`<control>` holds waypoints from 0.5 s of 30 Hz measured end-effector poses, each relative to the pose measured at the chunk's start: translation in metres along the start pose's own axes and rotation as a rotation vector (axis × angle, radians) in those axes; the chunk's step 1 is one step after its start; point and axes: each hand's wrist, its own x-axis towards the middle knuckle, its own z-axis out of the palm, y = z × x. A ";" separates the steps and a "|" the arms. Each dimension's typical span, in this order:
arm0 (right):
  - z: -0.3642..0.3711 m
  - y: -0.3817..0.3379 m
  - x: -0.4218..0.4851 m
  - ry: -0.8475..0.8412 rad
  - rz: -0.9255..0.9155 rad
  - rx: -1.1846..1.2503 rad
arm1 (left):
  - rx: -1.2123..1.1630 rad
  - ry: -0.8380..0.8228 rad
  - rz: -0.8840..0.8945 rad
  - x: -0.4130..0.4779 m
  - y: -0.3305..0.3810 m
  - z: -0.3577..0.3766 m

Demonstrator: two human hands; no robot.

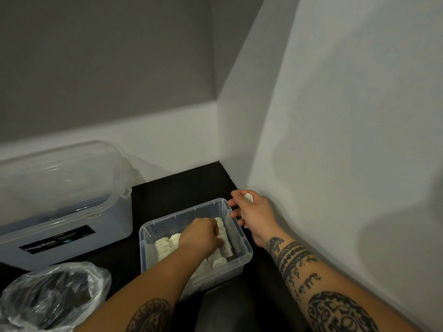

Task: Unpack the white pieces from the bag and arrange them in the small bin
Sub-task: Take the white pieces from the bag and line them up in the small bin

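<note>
A small clear plastic bin point(237, 256) sits on the black surface in the middle of the view. Several white pieces point(165, 246) lie in rows inside it. My left hand point(202, 236) is down inside the bin, fingers curled on a white piece at the right-hand row. My right hand point(251, 213) hovers just outside the bin's far right corner and holds a bunch of white pieces point(248, 197) in its curled fingers. The crumpled clear plastic bag point(51, 298) lies at the lower left, open.
A large clear storage box point(64, 226) with a domed lid and a black label stands left of the small bin. White walls close in behind and on the right, close to my right hand. The black surface point(182, 188) shows beyond the bin.
</note>
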 end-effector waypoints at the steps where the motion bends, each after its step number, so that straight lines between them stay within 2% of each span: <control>1: 0.001 -0.002 0.000 -0.014 0.021 0.059 | -0.016 0.027 0.014 -0.002 0.000 -0.005; 3: 0.002 -0.008 0.000 -0.061 0.094 0.244 | -0.086 0.110 0.042 -0.005 0.000 -0.017; 6: 0.004 -0.018 -0.003 -0.146 0.233 0.511 | -0.336 0.321 0.096 -0.011 0.007 -0.044; 9: 0.007 -0.023 -0.004 -0.217 0.311 0.557 | -0.546 0.472 0.194 -0.017 0.020 -0.074; 11: 0.009 -0.024 -0.006 -0.292 0.335 0.528 | -0.548 0.438 0.254 -0.016 0.026 -0.087; 15: 0.013 -0.028 -0.014 -0.399 0.330 0.334 | -0.254 0.146 0.311 -0.010 0.032 -0.098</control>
